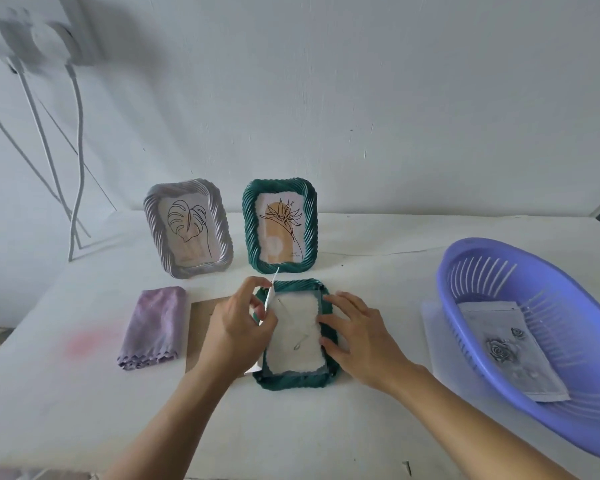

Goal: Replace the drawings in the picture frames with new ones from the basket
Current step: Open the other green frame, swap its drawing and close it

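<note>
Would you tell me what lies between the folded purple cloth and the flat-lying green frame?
A brown cardboard backing board, partly under the left hand, as the head view shows.

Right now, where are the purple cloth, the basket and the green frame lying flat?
purple cloth (153, 327), head view, middle of the folded fabric.
basket (475, 275), head view, slatted far wall.
green frame lying flat (291, 381), head view, near border.

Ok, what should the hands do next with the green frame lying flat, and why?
Probably the left hand should lift the white sheet it pinches clear of the flat green frame and set it aside. The right hand presses on the frame's edge, paper lies inside, and the rose drawing waits in the basket.
</note>
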A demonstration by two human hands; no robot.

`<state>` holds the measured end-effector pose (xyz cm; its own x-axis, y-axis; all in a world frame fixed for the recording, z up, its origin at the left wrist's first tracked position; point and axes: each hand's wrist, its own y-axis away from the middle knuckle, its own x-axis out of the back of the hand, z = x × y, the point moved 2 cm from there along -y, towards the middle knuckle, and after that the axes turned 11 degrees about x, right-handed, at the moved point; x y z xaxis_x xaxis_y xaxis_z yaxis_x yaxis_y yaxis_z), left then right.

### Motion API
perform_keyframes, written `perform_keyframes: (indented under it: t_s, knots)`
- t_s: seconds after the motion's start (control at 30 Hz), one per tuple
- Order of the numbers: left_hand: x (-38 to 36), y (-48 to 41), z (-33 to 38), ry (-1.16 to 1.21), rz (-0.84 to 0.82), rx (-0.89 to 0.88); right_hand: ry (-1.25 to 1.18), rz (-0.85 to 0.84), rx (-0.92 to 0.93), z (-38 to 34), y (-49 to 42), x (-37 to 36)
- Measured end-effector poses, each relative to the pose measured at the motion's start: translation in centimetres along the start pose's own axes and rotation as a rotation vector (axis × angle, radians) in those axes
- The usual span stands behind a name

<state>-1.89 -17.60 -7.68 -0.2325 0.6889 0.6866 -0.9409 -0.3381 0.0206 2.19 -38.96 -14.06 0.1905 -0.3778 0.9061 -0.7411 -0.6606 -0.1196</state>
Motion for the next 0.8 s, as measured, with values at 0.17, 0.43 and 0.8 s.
perform_keyframes:
  t_s: [0.17,0.43,0.8]
  knots:
    - [-0.3,-0.3,0.1,0.004,0.005,0.016,0.036,-0.043,0.019,-0.1,-0.1,0.2]
    - [0.0,-1.1,0.5,0.013,-0.004,0.042,0.095,-0.153,0.060,0.5,-0.5,0.6]
    - [-1.3,-1.2,1.5,-0.081,-0.002,0.024,0.149,-0.226,0.081,0.3,-1.1,1.1]
